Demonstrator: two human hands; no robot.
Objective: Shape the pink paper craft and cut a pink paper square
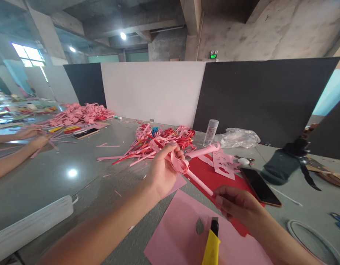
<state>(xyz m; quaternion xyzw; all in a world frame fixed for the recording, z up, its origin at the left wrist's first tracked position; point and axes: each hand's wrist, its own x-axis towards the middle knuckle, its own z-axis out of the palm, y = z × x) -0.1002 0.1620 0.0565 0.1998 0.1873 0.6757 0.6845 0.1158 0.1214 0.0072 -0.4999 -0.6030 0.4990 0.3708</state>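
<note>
My left hand (164,175) is closed around a pink paper flower (181,165) with curled strips. From its head a thin pink rolled-paper stem (200,182) slants down to the right. Thumb and fingers of my right hand (237,206) pinch the stem's lower end. Beneath lie a red paper sheet (199,167) and a pink paper sheet (172,228), a yellow cutter knife (211,246) resting on the pink one. Behind my left hand is a pile of pink and red paper flowers (170,134). Another rolled pink piece (204,150) sticks out beside the flower.
Right of my hands lie cut pink paper (223,163), a phone (260,186), a dark bottle (284,163) and a tape ring (313,239). A clear bottle (211,132) stands near the partition (156,92). At left, a co-worker's hands (38,140) hold pink strips near another pink pile (84,113).
</note>
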